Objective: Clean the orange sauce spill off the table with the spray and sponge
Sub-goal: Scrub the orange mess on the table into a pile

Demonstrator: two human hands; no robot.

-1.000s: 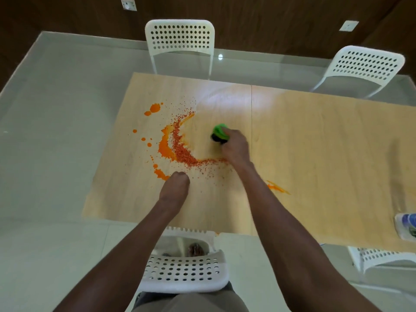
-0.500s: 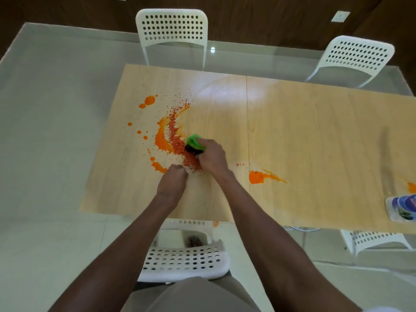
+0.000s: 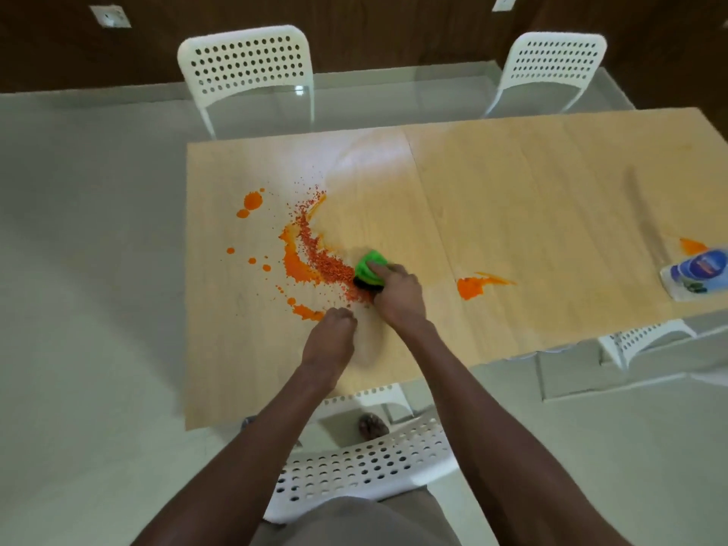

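Note:
An orange sauce spill (image 3: pixel 305 262) with grainy bits spreads over the left half of the wooden table (image 3: pixel 512 199). My right hand (image 3: pixel 398 295) grips a green sponge (image 3: pixel 368 269) with a dark underside, pressed on the spill's right edge. Just below the spill, my left hand (image 3: pixel 335 334) rests on the table with its fingers curled, holding nothing. A second orange smear (image 3: pixel 470 287) lies right of my right hand. The spray bottle (image 3: pixel 695 271) lies on its side at the table's far right, beside a small orange patch (image 3: pixel 691 245).
Two white perforated chairs stand at the table's far side, one (image 3: pixel 246 65) at left and another (image 3: pixel 551 67) at right. A third chair (image 3: pixel 366 466) is right in front of me, and a fourth (image 3: pixel 638 336) sits under the table's right edge. Glossy pale floor surrounds the table.
My right hand swept the sponge from the middle of the table left into the spill, gathering the grains. My left hand stayed below the spill. The view shifted, showing more of the table's right side.

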